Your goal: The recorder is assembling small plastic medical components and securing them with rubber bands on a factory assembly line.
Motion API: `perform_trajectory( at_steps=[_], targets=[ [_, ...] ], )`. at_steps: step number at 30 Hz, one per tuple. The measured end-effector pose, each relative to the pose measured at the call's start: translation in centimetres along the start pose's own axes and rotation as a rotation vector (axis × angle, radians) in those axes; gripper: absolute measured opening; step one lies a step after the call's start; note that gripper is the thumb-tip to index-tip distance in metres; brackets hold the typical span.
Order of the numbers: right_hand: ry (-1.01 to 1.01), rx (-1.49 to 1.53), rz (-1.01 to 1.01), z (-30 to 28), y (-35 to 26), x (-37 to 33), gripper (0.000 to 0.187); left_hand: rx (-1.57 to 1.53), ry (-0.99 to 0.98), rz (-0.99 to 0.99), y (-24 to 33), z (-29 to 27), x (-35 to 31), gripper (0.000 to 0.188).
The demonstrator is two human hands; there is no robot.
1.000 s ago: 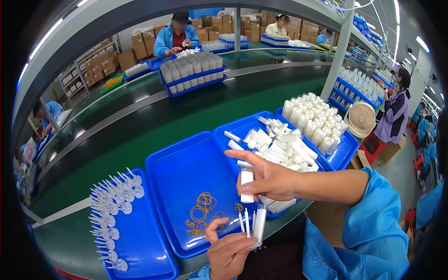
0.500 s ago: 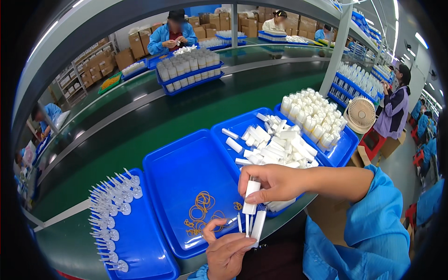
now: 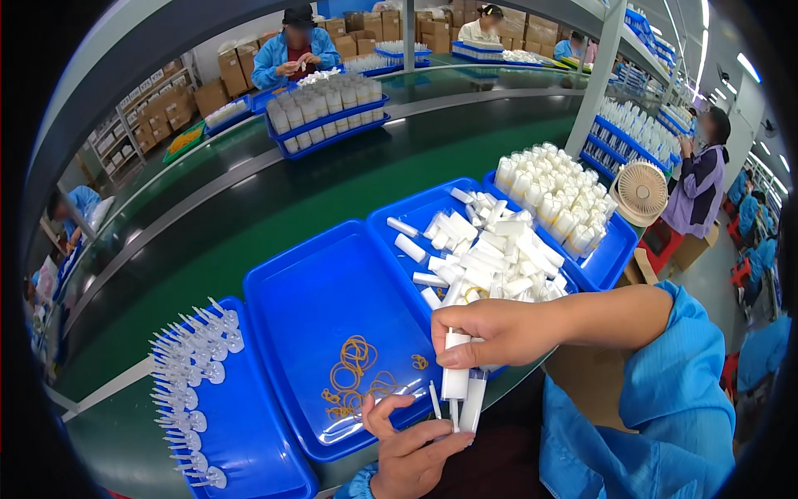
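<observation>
My right hand (image 3: 499, 331) pinches a white rectangular block (image 3: 455, 382), held upright with its lower end over thin white sticks. Below it, my left hand (image 3: 409, 456) closes its thumb and fingers round the bottoms of these parts, its index finger standing off. A thin white stick (image 3: 435, 400) leans out to the left of the block. Another white block with a clear cover (image 3: 474, 401) rises from the left fingers on the right side. Whether the stick under the right hand's block enters it is not clear. The left fingers hide the lower ends.
Amber rubber bands (image 3: 354, 363) lie in a blue tray (image 3: 303, 291) left of my hands. Clear stemmed pieces (image 3: 195, 397) fill part of another tray at far left. White blocks (image 3: 490, 249) are heaped beyond my right hand, beside a tray of standing white-filled pieces (image 3: 553, 195) and a fan (image 3: 640, 195).
My right hand has brought its block lower, over more of the thin sticks. Both hands sit slightly further right in the picture, while the trays have shifted left.
</observation>
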State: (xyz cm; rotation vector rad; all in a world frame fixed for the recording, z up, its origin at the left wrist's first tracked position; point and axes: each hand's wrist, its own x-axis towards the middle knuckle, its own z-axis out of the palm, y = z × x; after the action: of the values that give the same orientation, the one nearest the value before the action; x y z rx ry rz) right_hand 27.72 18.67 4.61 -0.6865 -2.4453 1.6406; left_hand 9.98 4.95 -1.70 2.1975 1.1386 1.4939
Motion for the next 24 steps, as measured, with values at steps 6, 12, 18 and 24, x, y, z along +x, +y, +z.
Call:
perform_trajectory(
  at_steps=[6, 12, 18, 24],
  targets=[
    [-0.044, 0.092, 0.004, 0.5, 0.0, 0.0, 0.025, 0.007, -0.033, 0.005, -0.1, -0.4, -0.4, 0.014],
    [0.048, 0.12, -0.071, 3.6, 0.6, 0.1, 0.025, -0.141, 0.357, -0.223, -0.9, 1.2, -0.5, 0.022],
    [0.089, 0.042, -0.141, 3.8, 1.2, 0.8, 0.027, -0.035, 0.122, -0.254, -1.2, -0.2, -1.2, 0.021],
    [0.413, -0.503, -0.212, -3.7, 3.8, 6.1, 0.031, -0.316, 0.257, -0.416, -2.2, 0.1, -1.8, 0.022]
  ],
)
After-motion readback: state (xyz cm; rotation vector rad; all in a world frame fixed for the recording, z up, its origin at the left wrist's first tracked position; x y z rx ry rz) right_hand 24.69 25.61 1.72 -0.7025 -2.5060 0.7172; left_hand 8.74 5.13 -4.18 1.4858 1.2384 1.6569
